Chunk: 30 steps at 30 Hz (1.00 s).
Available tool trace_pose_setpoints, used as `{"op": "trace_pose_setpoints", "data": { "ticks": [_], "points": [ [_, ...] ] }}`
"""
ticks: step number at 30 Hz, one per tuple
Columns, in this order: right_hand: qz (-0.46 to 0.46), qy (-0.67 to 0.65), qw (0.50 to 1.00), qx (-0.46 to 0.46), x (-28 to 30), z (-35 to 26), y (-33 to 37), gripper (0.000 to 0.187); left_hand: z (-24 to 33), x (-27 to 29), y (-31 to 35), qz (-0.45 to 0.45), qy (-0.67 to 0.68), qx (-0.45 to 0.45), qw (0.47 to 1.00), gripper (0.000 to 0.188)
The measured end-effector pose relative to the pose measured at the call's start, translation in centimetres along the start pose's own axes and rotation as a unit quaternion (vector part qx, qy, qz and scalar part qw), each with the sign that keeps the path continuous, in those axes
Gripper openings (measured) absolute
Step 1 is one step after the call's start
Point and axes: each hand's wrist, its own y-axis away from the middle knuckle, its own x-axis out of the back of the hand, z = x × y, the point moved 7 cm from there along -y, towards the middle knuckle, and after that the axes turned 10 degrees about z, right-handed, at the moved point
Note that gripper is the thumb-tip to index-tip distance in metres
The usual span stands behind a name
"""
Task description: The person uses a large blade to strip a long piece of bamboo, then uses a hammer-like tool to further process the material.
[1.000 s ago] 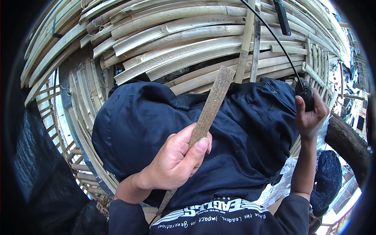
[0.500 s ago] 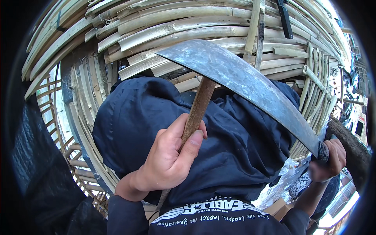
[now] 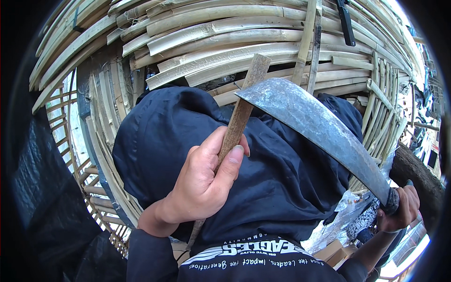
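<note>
My left hand (image 3: 206, 176) is closed around a narrow brown wooden strip (image 3: 244, 110), thumb laid along its face. The strip slants up and away over my lap, and its lower end shows below my wrist. In my right hand (image 3: 403, 207), at the right, is the dark handle of a machete (image 3: 312, 129). Its broad, curved grey blade reaches leftward across my lap. The blade's tip lies at the strip's upper part, by a thin sliver; whether the edge touches the wood I cannot tell.
Split bamboo slats (image 3: 221, 35) form a surface ahead of me. A dark flat tool (image 3: 346, 26) hangs or lies at the far right. A thick log (image 3: 418, 169) is beside my right hand. Black plastic sheeting (image 3: 42, 188) hangs on the left, near a bamboo lattice (image 3: 101, 202).
The machete has moved right and toward me, its tip drawn back along the strip. More of the strip's upper end now shows. My left hand has stayed nearly still.
</note>
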Motion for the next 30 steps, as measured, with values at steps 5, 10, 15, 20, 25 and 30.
{"op": "trace_pose_setpoints", "data": {
  "ticks": [5, 10, 15, 20, 25, 30],
  "points": [
    [0.014, 0.005, 0.998, 0.053, 0.4, -0.5, -1.5, 0.066, -0.1, -0.2, -0.1, -0.001, -0.002, 0.0, 1.0, 0.021],
    [0.029, 0.028, 0.997, 0.071, 0.7, -0.7, -1.8, 0.064, -0.2, -0.2, -0.1, -0.004, -0.007, -0.001, 1.0, 0.021],
    [0.031, 0.029, 0.997, 0.068, 0.8, -1.0, -1.6, 0.064, 0.2, 0.0, -0.3, 0.022, -0.023, 0.022, 0.999, 0.01],
    [0.018, 0.034, 0.997, 0.059, 1.2, -0.5, -1.1, 0.066, -0.3, -0.2, 0.0, 0.001, -0.02, 0.001, 1.0, 0.021],
    [0.022, 0.068, 0.995, 0.067, 1.7, -0.7, -0.9, 0.068, 0.1, -0.1, -0.2, 0.021, -0.034, 0.008, 0.999, 0.009],
    [0.013, 0.049, 0.996, 0.069, 1.8, -0.4, -0.7, 0.065, -0.1, -0.2, -0.2, 0.018, -0.036, 0.013, 0.999, 0.009]
  ]
}}
